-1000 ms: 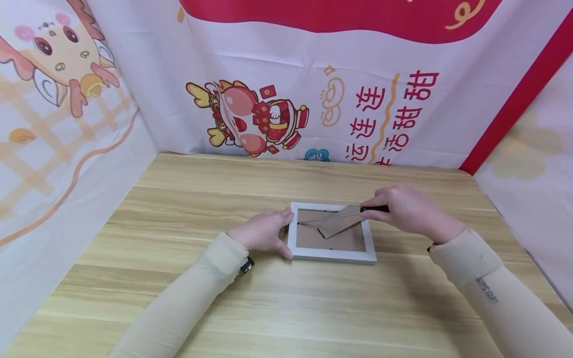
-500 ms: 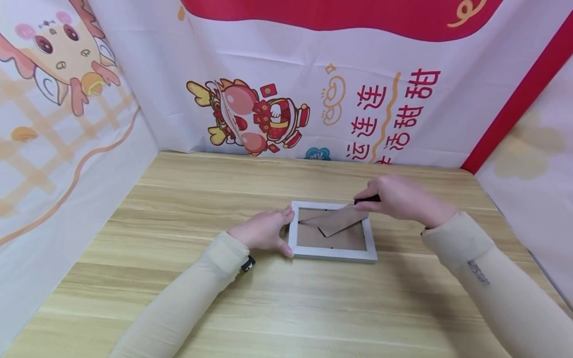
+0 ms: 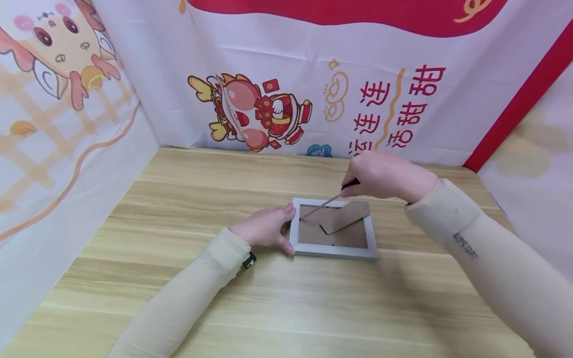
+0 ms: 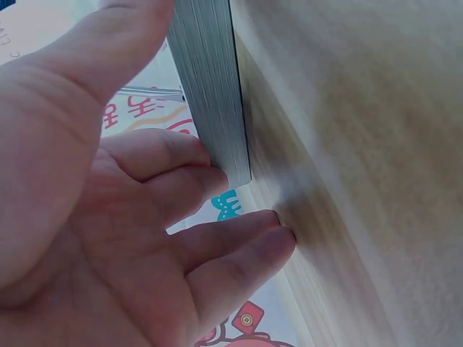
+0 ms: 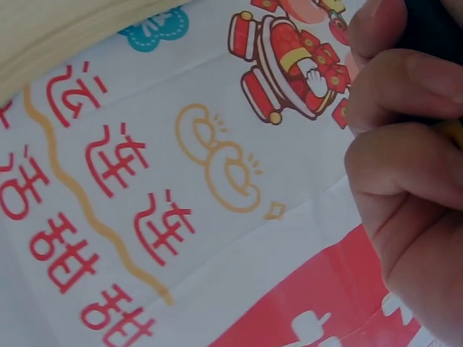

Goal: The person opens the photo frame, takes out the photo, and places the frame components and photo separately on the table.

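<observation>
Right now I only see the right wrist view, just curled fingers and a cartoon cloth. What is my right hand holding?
Observer: In the head view, the right hand holds a thin tool with a dark handle and a metal shaft.
Operator: Where does its tip go?
Observer: It points down into the far left inner corner of the picture frame, which lies back up on the table.
Operator: What is my other hand doing?
Observer: The left hand rests against the frame's left side, fingers fairly straight.
</observation>
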### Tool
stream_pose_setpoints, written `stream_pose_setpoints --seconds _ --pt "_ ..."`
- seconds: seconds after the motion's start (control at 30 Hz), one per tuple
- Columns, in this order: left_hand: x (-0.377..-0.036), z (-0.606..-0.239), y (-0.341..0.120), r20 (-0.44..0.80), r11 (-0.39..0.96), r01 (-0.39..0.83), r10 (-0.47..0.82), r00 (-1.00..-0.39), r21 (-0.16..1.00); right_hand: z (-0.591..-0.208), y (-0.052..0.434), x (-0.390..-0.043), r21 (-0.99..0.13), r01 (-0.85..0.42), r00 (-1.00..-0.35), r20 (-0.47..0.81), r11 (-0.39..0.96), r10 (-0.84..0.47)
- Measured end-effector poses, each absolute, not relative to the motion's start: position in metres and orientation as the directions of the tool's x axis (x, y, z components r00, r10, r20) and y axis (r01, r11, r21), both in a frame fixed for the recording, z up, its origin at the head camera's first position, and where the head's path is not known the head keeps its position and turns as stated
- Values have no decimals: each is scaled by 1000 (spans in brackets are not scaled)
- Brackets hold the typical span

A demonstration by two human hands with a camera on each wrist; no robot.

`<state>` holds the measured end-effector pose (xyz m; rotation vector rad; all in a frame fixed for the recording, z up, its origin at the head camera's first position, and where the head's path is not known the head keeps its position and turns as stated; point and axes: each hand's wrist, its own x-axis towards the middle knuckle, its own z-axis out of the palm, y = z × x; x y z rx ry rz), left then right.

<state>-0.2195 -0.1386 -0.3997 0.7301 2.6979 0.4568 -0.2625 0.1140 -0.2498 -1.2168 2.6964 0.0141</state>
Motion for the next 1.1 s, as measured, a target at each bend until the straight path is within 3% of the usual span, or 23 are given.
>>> stream_pose_setpoints --seconds 0.63,0.83,1.1 --pt "-223 -400 -137 -229 832 403 508 -831 382 -220 62 -248 112 -715 -691 -265 690 -672" --pt "-222 -397 -135 -258 842 385 495 -830 378 -216 50 -247 149 -679 -727 -280 719 -627" --pt "-223 -397 -136 -273 844 386 497 -824 373 -214 43 -246 178 -683 -725 -282 708 -628"
